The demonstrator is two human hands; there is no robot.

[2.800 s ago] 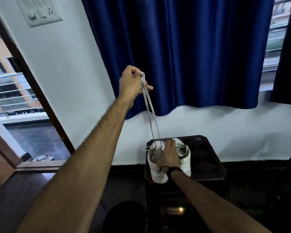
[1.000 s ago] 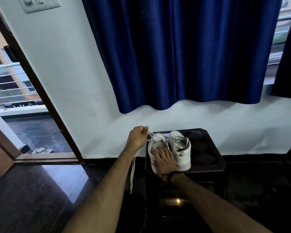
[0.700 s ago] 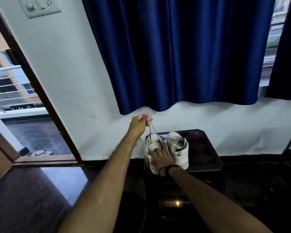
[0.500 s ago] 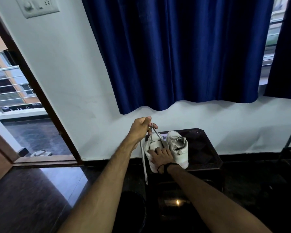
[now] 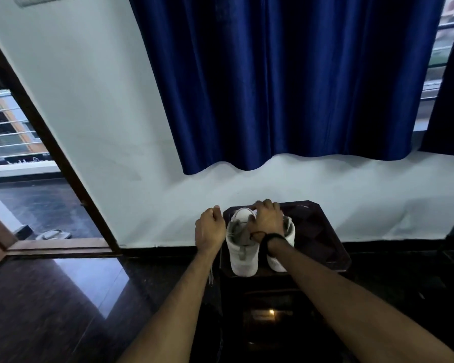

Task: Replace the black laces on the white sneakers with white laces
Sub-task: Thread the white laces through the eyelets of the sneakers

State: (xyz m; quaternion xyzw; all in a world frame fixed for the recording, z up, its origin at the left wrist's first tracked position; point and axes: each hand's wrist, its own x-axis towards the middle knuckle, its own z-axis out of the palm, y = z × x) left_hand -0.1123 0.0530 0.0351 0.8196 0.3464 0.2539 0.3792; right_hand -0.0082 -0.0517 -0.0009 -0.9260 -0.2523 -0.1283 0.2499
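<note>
Head view: two white sneakers (image 5: 243, 247) sit on the dark desk (image 5: 323, 231), lower centre. The left hand (image 5: 210, 230) is a fist, apparently pinching a limp, light lace (image 5: 210, 277) dangling below. The right hand (image 5: 268, 218) presses the shoes, fingers curled over them; steady them by the stiff collar.

Counted on and around the stand

Two sneakers (image 5: 243, 247) on one stand (image 5: 323, 231), two hands (image 5: 266, 218), one lace end (image 5: 210, 277), two curtains (image 5: 286, 79), one pair of sandals (image 5: 53, 234).
</note>
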